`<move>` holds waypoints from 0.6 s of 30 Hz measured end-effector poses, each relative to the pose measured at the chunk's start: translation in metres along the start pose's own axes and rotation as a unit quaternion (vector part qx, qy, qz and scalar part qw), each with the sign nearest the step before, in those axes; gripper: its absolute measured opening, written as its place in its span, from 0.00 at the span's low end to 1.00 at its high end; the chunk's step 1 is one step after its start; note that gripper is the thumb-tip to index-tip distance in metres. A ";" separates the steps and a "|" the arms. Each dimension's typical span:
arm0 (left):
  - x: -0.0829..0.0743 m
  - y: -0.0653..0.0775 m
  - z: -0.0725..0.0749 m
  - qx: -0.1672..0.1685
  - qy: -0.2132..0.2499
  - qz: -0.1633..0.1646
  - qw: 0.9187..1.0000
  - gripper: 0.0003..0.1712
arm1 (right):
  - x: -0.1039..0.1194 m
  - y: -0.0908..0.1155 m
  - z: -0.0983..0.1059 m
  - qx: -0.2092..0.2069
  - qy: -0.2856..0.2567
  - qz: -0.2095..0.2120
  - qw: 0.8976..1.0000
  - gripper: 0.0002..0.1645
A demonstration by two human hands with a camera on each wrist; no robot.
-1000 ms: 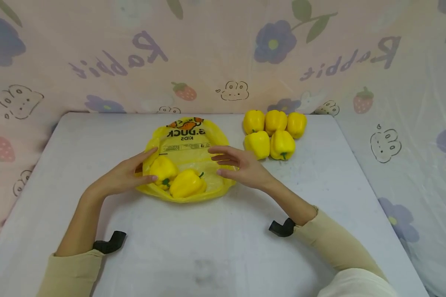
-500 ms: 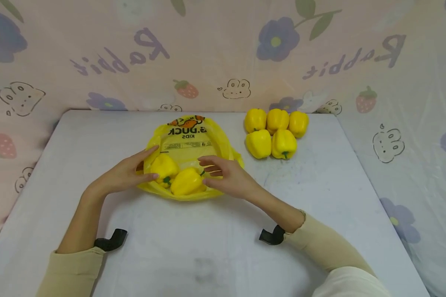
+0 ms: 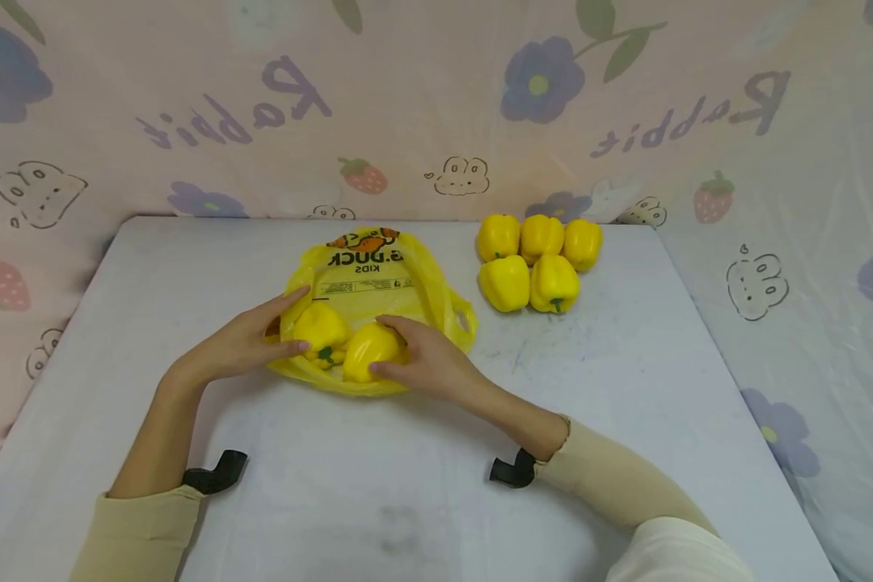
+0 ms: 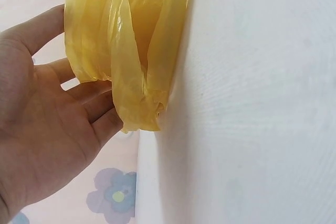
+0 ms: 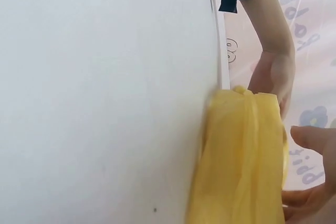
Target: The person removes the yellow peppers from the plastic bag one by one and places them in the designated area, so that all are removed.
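A yellow plastic bag printed with a duck lies with its mouth spread wide toward me. Inside it, one yellow bell pepper rests at the left. My left hand holds the bag's left side, thumb inside the rim and fingers outside; the left wrist view shows those fingers against the bag's film. My right hand reaches over the bag's near right rim, thumb and fingers around a second yellow bell pepper. In the right wrist view the bag wall hides that pepper.
Several more yellow bell peppers stand grouped on the white table, behind and right of the bag. A patterned curtain hangs along the table's back edge. A bag handle loop sticks out at the right.
My right hand has moved left and down into the bag and closed around the right-hand pepper, which has turned slightly. My left hand stays on the bag's side.
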State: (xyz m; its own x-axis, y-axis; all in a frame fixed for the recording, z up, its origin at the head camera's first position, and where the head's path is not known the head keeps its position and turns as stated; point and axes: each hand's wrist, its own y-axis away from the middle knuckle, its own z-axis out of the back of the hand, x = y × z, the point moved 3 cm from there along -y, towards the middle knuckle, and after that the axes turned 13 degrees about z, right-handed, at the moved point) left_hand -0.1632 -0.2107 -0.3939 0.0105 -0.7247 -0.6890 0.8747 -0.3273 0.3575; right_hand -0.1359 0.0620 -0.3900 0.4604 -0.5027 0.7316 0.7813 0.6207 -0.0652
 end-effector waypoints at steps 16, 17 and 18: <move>-0.001 0.002 -0.001 -0.003 -0.006 0.003 1.000 0.49 | 0.001 -0.012 -0.023 0.030 0.101 -0.026 0.994 0.63; -0.001 0.002 -0.001 -0.003 -0.006 0.004 1.000 0.49 | 0.001 -0.011 -0.022 0.029 0.097 -0.023 0.995 0.62; -0.001 0.002 -0.001 -0.003 -0.007 0.004 1.000 0.49 | 0.000 -0.011 -0.020 0.028 0.094 -0.020 0.995 0.62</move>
State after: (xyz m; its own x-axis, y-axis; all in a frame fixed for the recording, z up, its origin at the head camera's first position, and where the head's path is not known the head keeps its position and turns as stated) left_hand -0.1611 -0.2099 -0.3931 0.0112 -0.7360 -0.6769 0.8776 -0.3173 0.3594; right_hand -0.1360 0.0431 -0.4031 0.5040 -0.6286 0.5924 0.7788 0.6272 0.0030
